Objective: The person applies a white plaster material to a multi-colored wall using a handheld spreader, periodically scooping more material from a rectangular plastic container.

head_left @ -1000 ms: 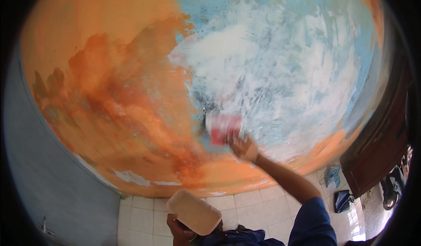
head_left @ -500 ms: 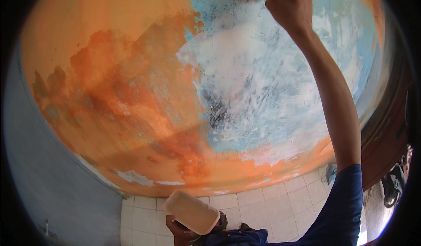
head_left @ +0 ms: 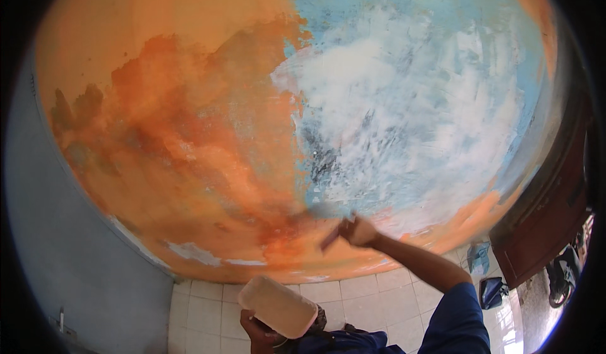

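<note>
My right hand (head_left: 360, 231) is closed round a flat scraper (head_left: 329, 240), dark reddish and smeared by motion. It is low in front of the painted wall (head_left: 208, 146), near where the orange paint meets the blue and white patch; whether the blade touches the wall I cannot tell. Down at the lower edge, my left hand (head_left: 255, 332) grips one end of a pale peach rectangular tub (head_left: 279, 306) with rounded corners. The tub is held tilted above the floor, and what it contains, if anything, cannot be made out.
A grey wall (head_left: 69, 228) meets the painted one at the left. White floor tiles (head_left: 363, 306) run along its foot. Toward the right are a blue plastic bag (head_left: 478, 258), a dark blue bundle (head_left: 492, 292), a dark red door (head_left: 546, 221) and part of a motorcycle (head_left: 560, 278).
My right hand has come down from high on the wall to near its foot, moving left, with the scraper still in it. My left hand and the tub have hardly moved.
</note>
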Available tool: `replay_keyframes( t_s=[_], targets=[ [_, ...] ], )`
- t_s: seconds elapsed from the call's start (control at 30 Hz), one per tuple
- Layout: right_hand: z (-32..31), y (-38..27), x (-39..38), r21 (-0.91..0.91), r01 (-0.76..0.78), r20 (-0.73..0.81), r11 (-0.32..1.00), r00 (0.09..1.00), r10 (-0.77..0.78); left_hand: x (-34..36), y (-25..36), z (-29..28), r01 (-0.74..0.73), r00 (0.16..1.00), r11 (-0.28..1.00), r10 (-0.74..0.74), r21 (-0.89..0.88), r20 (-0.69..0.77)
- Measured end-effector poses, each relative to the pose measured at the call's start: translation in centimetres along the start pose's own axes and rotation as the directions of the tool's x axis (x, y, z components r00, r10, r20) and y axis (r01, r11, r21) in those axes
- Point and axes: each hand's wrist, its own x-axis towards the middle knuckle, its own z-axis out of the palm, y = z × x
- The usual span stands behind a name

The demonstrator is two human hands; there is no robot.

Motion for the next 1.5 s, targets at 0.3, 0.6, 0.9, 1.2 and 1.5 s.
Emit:
replay_keyframes(
  t_s=[0.3,0.6,0.9,1.2,1.5],
  targets=[
    [-33.4,20.8,24.8,-0.333,-0.394,-0.844,0.857,0.530,-0.084,-1.1,-0.1,1.9,-0.351,0.936,0.886,0.334,0.303,0.107],
    [-9.6,7.8,11.3,-0.447,-0.083,-0.387,0.891,0.916,-0.108,0.0,0.3,-1.2,-0.255,0.966,0.896,0.221,0.362,0.132],
    [-0.9,1.0,4.4,0.011,-0.255,-0.011,0.967,0.967,0.255,-1.1,0.9,-0.5,-0.124,0.992,0.945,0.110,0.303,0.061],
    [-24.3,14.1,17.8,-0.068,-0.448,-0.795,0.891,0.565,0.223,0.1,-0.1,0.3,-0.045,0.996,0.991,0.035,0.129,0.077],
    [-5.2,4.0,9.1,-0.274,-0.347,-0.561,0.897,0.815,0.144,0.9,-1.3,-1.2,-0.003,0.986,0.997,0.015,0.073,-0.168]
  ],
)
